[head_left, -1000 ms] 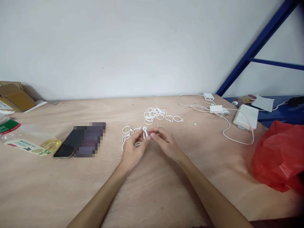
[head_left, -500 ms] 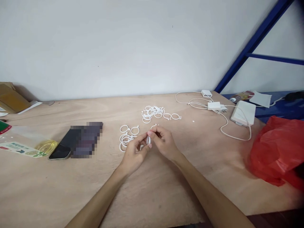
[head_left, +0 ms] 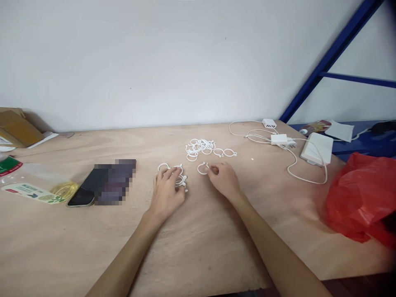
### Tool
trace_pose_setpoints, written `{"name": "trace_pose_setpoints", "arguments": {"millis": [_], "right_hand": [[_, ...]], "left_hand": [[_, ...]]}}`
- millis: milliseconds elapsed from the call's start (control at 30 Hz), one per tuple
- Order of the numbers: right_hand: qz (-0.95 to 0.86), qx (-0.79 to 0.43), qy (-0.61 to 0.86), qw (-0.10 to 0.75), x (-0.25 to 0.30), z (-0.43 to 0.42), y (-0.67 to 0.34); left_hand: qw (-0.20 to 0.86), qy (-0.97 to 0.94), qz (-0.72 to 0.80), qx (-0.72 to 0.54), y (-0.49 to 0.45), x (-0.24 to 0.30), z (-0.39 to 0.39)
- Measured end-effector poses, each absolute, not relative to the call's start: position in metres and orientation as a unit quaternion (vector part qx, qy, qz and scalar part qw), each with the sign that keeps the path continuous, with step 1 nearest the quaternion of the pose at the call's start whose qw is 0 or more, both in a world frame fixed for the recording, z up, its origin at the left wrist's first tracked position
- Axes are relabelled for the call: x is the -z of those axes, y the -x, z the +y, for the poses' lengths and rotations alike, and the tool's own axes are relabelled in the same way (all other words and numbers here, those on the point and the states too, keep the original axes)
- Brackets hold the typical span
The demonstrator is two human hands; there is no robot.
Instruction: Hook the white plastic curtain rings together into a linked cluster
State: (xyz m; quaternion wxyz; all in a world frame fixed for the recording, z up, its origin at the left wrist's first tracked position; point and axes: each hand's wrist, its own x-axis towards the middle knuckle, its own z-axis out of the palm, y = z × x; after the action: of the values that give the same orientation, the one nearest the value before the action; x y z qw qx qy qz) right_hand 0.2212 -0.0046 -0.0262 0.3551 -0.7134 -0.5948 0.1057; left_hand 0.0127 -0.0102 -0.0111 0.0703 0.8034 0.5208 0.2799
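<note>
My left hand (head_left: 167, 192) lies palm down over a small group of white plastic rings (head_left: 180, 180), its fingers apart. Part of that group is hidden under the hand, and one ring (head_left: 163, 166) shows beyond the fingertips. To the right, my right hand (head_left: 225, 179) has its thumb and fingers closed at the right edge of a single white ring (head_left: 198, 169), which lies on the table with a small tab at its top. Farther back is a heap of similar white rings (head_left: 198, 145), with two more rings at its right side.
A phone (head_left: 83, 194) lies to the left beside a blurred-out item and a clear plastic bag (head_left: 34, 194). A cardboard box (head_left: 21, 130) stands at the far left. White cables and a charger (head_left: 279, 139) are at the back right, near a red plastic bag (head_left: 360, 198).
My hands were together on a small white piece in the middle. They have separated: the left has moved left over the rings, the right has come to the single ring.
</note>
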Motion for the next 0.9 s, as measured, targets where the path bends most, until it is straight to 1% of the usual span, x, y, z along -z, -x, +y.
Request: {"name": "trace_pose_setpoints", "arguments": {"millis": [100,167,233,367,467,667,800,900], "right_hand": [[-0.605,-0.093,0.709,0.35,0.03,-0.005,-0.216],[-0.597,-0.119,0.707,0.36,0.028,-0.006,-0.212],[-0.587,-0.176,0.688,0.39,0.022,-0.008,-0.208],[-0.553,-0.286,0.617,0.482,0.005,-0.016,-0.192],[-0.522,-0.362,0.577,0.513,-0.004,-0.024,-0.179],[-0.467,-0.39,0.556,0.566,-0.005,-0.027,-0.171],[-0.409,-0.464,0.533,0.577,-0.008,-0.023,-0.174],[-0.382,-0.504,0.519,0.575,-0.011,-0.022,-0.175]], "left_hand": [[0.06,-0.802,0.509,-0.306,-0.017,0.011,-0.014],[0.058,-0.804,0.499,-0.318,-0.021,0.01,-0.017],[0.061,-0.805,0.49,-0.329,-0.025,0.009,-0.02],[0.091,-0.804,0.47,-0.352,-0.031,0.009,-0.025],[0.087,-0.793,0.47,-0.377,-0.032,0.009,-0.026],[0.064,-0.772,0.455,-0.44,-0.03,0.007,-0.027],[0.046,-0.772,0.438,-0.458,-0.029,0.005,-0.027],[0.067,-0.769,0.438,-0.46,-0.03,0.005,-0.026]]}}
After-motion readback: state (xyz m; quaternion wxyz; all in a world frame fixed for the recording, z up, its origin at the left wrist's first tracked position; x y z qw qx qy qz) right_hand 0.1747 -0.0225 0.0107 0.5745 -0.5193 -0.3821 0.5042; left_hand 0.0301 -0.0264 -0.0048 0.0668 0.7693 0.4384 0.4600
